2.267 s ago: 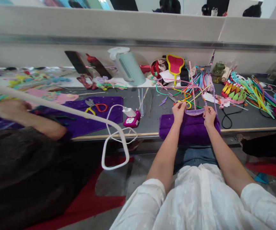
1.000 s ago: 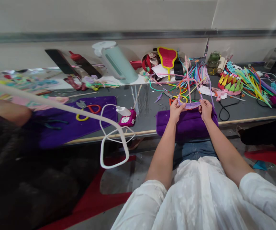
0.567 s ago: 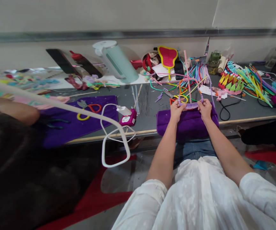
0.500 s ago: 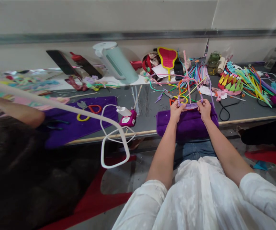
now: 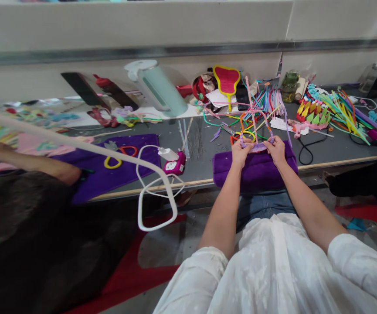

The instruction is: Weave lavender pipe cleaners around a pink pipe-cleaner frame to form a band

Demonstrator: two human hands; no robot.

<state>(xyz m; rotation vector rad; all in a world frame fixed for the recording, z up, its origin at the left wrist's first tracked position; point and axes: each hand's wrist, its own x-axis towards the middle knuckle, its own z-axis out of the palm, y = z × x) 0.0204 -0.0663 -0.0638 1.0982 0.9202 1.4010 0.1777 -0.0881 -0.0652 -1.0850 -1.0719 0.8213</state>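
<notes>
L hand [image 5: 241, 154] & R hand [image 5: 276, 151]: fingers [image 5: 248, 148] pinched on lilac band [image 5: 258, 148], mid-part spanning btwn.

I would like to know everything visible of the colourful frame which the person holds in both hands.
The colourful frame is open and made of thin, fuzzy-looking strips, probably pipe cleaners. A lilac band forms its near edge and curves up at both ends; the right side turns orange, then pink. Pink strips cross above, one standing tall. The left hand grips the band's left end, the right hand its right. Whether it touches the purple cloth below is unclear.
</notes>
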